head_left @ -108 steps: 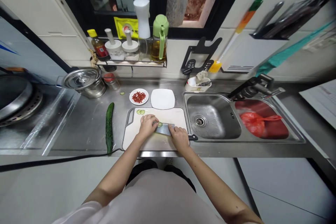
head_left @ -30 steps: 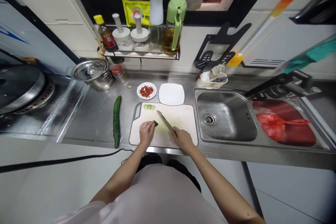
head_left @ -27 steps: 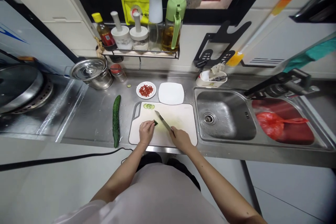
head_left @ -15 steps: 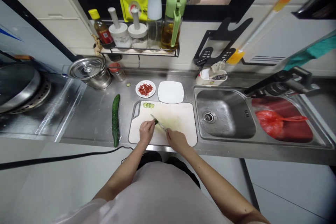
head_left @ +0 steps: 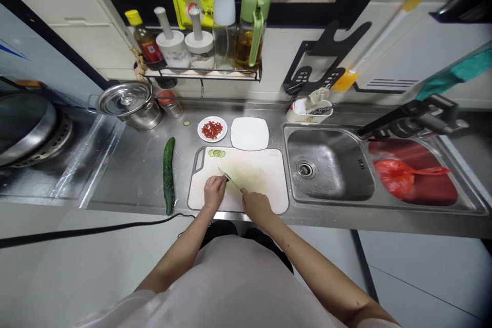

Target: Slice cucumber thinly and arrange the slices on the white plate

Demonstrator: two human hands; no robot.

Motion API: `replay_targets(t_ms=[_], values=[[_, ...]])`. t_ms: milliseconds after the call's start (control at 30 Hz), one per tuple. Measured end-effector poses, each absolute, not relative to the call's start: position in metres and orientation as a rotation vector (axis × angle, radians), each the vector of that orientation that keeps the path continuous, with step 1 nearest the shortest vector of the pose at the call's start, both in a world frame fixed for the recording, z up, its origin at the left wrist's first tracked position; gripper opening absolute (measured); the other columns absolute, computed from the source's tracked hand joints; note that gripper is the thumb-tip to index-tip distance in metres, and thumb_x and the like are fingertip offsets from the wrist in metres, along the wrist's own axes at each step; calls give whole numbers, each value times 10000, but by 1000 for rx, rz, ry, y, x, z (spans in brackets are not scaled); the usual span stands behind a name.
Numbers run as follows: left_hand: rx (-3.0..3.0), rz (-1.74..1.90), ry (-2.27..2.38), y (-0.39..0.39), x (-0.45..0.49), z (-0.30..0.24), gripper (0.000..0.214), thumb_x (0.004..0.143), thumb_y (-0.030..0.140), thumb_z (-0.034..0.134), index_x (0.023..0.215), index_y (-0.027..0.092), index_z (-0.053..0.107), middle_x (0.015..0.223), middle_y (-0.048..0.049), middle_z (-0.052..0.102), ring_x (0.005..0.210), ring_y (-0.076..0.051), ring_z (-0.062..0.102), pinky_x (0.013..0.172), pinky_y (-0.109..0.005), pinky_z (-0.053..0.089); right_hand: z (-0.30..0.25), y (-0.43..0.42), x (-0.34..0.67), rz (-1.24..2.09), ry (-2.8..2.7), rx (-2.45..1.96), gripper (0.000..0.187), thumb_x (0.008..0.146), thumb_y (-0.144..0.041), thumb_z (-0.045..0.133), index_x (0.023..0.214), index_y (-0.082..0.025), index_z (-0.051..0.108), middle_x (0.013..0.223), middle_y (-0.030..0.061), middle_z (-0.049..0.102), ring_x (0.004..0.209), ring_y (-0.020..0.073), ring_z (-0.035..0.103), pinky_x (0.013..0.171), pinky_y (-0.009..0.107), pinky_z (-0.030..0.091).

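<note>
Over the white cutting board [head_left: 265, 200], my right hand [head_left: 257, 205] is closed round the handle of a knife [head_left: 233, 183], whose blade points up and to the left. My left hand [head_left: 214, 192] pinches a small dark green piece of cucumber [head_left: 226, 178] against the blade; fingers cover most of that piece. Several thin cucumber slices [head_left: 217, 154] lie overlapped near the board's top left corner. Left of the board rests a long whole cucumber [head_left: 168, 175] on the steel counter.
Behind the board stand a plate [head_left: 202, 135] of chopped red bits and a white square plate [head_left: 249, 133]. A lidded pot [head_left: 132, 107] and a jar [head_left: 170, 105] are at back left. To the right is a sink [head_left: 330, 184] with a red bag [head_left: 395, 179].
The knife blade has turned slightly against the cucumber piece, and my right hand has shifted a little left. The whole view has moved slightly; the slices look the same.
</note>
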State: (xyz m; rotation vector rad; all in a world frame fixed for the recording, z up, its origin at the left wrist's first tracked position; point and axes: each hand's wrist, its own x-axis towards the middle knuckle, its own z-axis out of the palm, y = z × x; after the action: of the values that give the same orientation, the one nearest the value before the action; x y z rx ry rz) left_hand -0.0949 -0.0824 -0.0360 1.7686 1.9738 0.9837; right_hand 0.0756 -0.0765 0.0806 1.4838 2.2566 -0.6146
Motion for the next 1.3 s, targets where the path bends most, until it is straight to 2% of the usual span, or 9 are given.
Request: replay_targets(t_ms=[300,733,967,1300], values=[[1877,1140,1918,-81,-96,-38,194,935,244,502,873,206,682,820,-53,647,825,-174,573,754,-305,456,79,-77,72,-598,2257,1466,325,954,-123,302,1172,-146,541,903,161,713,913,257,701,730,322,506],[1902,1191,1897,-80,-96,-42,187,921,205,511,818,204,667,802,-47,635,800,-170,557,738,-305,453,79,-69,62,-616,2264,1439,340,930,-97,322,1176,-131,554,921,175,708,929,270,698,729,336,516],[1891,1211,1894,-80,-96,-41,172,920,201,515,844,203,669,791,-44,633,789,-170,556,727,-300,453,75,-65,57,-635,2264,1453,330,960,-150,308,1176,-131,557,941,176,706,933,243,695,755,313,508],[1891,1226,1876,-80,-96,-42,170,917,184,511,872,206,674,804,-48,643,804,-171,567,732,-303,461,69,-61,52,-683,2276,1493,312,943,-120,339,1154,-123,568,947,170,708,947,251,688,747,319,506]])
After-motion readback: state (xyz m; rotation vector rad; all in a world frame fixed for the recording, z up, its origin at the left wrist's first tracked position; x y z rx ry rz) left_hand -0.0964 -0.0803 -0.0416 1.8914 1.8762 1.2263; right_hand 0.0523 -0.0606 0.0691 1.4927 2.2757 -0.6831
